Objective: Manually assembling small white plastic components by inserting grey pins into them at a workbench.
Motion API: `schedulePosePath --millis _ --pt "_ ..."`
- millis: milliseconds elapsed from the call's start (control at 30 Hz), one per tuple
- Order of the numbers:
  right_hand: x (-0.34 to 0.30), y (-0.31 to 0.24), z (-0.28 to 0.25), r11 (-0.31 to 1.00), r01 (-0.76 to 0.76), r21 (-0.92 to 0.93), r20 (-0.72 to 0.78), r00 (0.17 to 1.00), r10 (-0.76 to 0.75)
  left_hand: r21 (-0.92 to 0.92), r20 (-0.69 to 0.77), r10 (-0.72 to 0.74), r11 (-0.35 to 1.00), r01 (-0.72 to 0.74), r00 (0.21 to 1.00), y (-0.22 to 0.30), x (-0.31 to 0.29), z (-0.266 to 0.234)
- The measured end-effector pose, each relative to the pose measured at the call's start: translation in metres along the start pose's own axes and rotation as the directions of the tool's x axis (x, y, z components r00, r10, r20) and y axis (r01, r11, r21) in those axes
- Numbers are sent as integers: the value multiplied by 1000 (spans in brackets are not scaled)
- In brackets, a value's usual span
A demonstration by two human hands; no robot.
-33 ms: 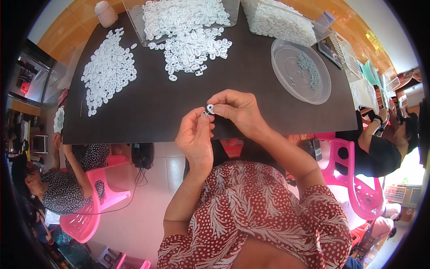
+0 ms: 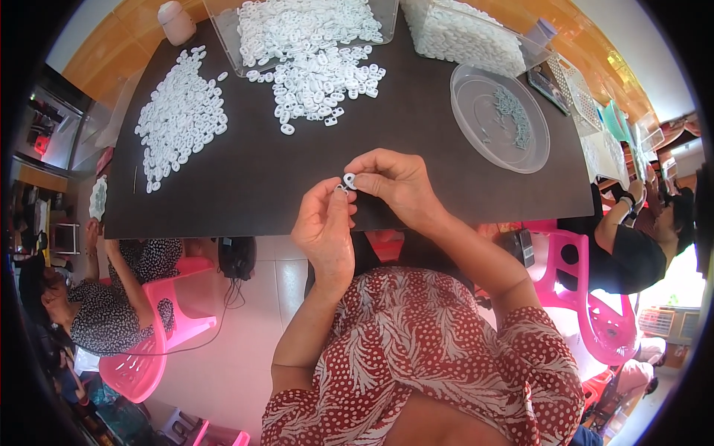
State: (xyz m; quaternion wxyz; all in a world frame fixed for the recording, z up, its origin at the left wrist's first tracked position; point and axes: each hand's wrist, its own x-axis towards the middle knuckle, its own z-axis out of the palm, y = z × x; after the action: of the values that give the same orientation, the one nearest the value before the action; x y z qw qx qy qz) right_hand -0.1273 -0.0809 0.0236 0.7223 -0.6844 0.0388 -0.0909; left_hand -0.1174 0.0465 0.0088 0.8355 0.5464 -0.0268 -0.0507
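Close together over the table's near edge, both my hands are pinched. My right hand [image 2: 394, 184] grips a small white plastic oval piece with holes [image 2: 349, 179] between thumb and forefinger. Touching or just beneath that piece, my left hand [image 2: 327, 223] pinches another small white piece [image 2: 341, 188], mostly covered by the fingertips. Whether the two pieces are joined cannot be made out. Beyond my hands lies a heap of similar white pieces [image 2: 316, 85], spilling from a clear plastic bin [image 2: 229, 44]. A second pile of them [image 2: 178, 123] spreads at the left.
A round clear plastic lid [image 2: 465, 123] holds small grey-green pins [image 2: 512, 111] at the right. Behind it stands a clear box full of white pieces [image 2: 468, 41], with a phone [image 2: 548, 91] nearby. A pink-white bottle [image 2: 176, 24] is at the back left. People sit at both sides.
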Motion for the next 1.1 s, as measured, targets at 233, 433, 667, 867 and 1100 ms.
schedulePosePath --millis 233,433,667,867,1100 --pt "-5 4 5 998 42 -48 -76 996 -45 -14 20 19 1000 -18 1000 -3 0 1" --pt "-8 8 5 947 190 -260 -90 972 -219 -54 54 30 998 -27 998 -8 1 -1" --pt "-8 8 2 854 297 -428 -43 937 -348 -54 153 -38 997 47 988 -4 2 -3" --pt "-9 5 0 734 376 -566 20 896 -443 -51 128 -102 993 110 987 -2 4 0" --pt "-13 5 6 614 502 -609 79 809 -583 -136 56 -183 973 189 982 7 8 5"
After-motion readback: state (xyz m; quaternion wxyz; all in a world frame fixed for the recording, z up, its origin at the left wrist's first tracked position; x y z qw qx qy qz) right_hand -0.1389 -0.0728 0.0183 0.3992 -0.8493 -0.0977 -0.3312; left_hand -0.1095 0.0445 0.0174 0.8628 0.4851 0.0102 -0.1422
